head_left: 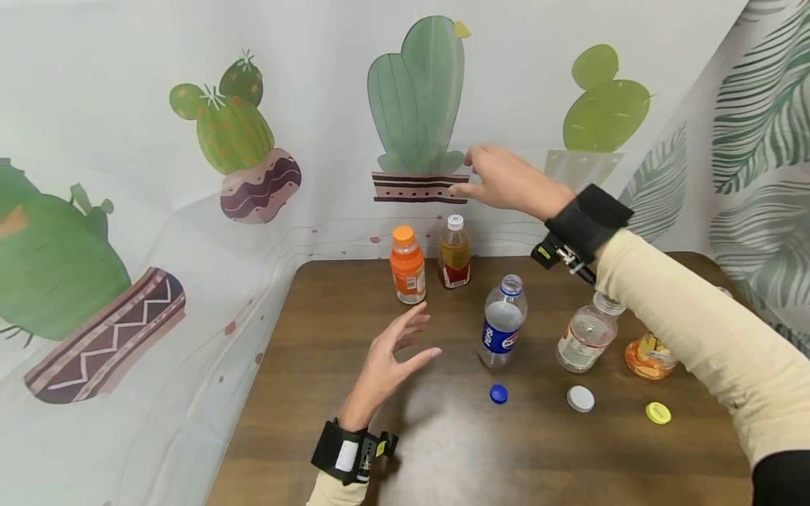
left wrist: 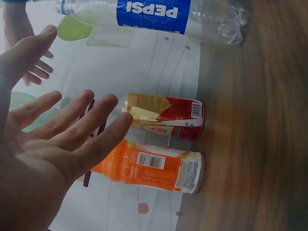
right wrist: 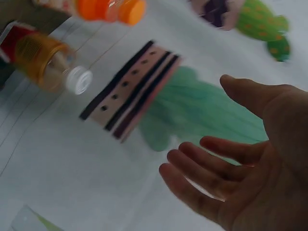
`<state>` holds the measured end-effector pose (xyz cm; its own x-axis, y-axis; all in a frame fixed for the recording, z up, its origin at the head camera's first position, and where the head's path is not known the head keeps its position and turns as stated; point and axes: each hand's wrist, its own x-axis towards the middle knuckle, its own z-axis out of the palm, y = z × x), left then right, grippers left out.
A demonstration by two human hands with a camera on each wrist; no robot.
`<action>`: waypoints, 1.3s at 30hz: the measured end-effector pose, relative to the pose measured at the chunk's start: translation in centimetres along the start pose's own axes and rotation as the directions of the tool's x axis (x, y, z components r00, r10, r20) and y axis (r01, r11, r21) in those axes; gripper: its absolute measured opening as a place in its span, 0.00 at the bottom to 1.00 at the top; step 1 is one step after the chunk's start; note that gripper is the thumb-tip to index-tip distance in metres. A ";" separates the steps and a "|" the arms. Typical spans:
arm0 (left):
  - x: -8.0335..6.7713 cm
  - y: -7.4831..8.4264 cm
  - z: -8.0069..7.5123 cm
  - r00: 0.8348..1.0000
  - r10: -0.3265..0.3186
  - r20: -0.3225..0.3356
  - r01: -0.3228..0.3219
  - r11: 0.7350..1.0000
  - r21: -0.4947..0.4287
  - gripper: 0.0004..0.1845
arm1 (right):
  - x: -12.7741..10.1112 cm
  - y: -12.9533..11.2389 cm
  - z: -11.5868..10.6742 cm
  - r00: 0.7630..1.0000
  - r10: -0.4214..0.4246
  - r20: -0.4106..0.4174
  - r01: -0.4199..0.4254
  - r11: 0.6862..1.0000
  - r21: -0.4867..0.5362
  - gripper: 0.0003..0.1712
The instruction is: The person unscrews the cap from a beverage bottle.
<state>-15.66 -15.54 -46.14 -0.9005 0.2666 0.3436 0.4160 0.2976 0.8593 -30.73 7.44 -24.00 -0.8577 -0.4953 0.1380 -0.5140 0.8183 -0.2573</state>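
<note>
the grip of each hand is spread wide and holds nothing. the left hand (head_left: 392,358) hovers over the bench (head_left: 329,393) with its fingers (left wrist: 91,120) apart and straight. the orange bottle (head_left: 407,265) stands just past its fingertips, at about 12 o'clock from the hand. the right hand (head_left: 503,179) is up in the air with loose, open fingers (right wrist: 202,166). it is above the amber bottle (head_left: 454,253), which sits at about 7 o'clock from it in the head view. the hand is not touching that bottle. the amber bottle has a white cap and a red label, and it stands just beside the orange bottle at the far edge of the bench.

the pepsi bottle (head_left: 503,322) stands near the middle with no cap on. its blue cap (head_left: 498,393) lies at 6 o'clock from it. at 3 o'clock from the pepsi bottle is a clear bottle (head_left: 585,334), also open, with a white cap (head_left: 580,398) lying near it. a jar of orange bits (head_left: 647,353) sits partly hidden behind the right sleeve (head_left: 690,330), and a yellow cap (head_left: 658,412) lies in front of it. a cloth with cactus pictures (head_left: 414,98) hangs behind the bench.
</note>
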 end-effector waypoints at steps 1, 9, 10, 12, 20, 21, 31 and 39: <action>0.0 0.0 0.0 1.000 0.004 0.001 -0.004 1.000 0.001 0.38 | 0.7 0.4 0.3 1.000 0.004 0.023 -0.003 1.000 -0.025 0.34; -0.7 -0.7 0.5 0.999 0.039 -0.028 -0.039 0.999 -0.010 0.38 | 4.8 2.9 5.0 0.948 0.073 0.310 -0.026 0.987 -0.156 0.37; -0.8 -0.7 0.5 0.999 0.041 -0.033 -0.041 0.999 -0.012 0.39 | 5.1 3.1 5.6 0.938 0.081 0.338 -0.032 0.988 -0.148 0.38; -1.0 -0.8 0.5 0.998 0.039 -0.043 -0.040 0.999 -0.014 0.38 | 5.6 3.4 6.4 0.926 0.078 0.369 -0.033 0.991 -0.128 0.38; -0.6 -0.9 0.0 0.997 0.026 -0.067 -0.027 1.000 -0.007 0.38 | 6.5 4.4 7.0 0.928 0.033 0.371 0.025 0.988 -0.150 0.25; -0.6 -0.9 0.0 0.997 0.024 -0.069 -0.025 1.000 -0.010 0.37 | 6.6 4.4 7.1 0.930 0.022 0.368 0.039 0.987 -0.157 0.25; -0.8 -0.7 -0.3 0.998 -0.025 -0.064 0.023 0.999 -0.022 0.36 | 7.2 5.0 8.3 0.936 -0.022 0.352 0.071 0.989 -0.128 0.21; -1.1 -2.4 -0.5 0.996 -0.027 -0.083 0.027 1.000 -0.001 0.37 | 7.3 5.0 7.2 0.953 -0.084 0.292 0.079 0.996 0.028 0.22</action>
<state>-15.72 -17.01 -48.40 -0.9190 0.1809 0.3503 0.3909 0.3038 0.8688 -39.46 5.79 -31.21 -0.7698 -0.6258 -0.1261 -0.5798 0.7680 -0.2721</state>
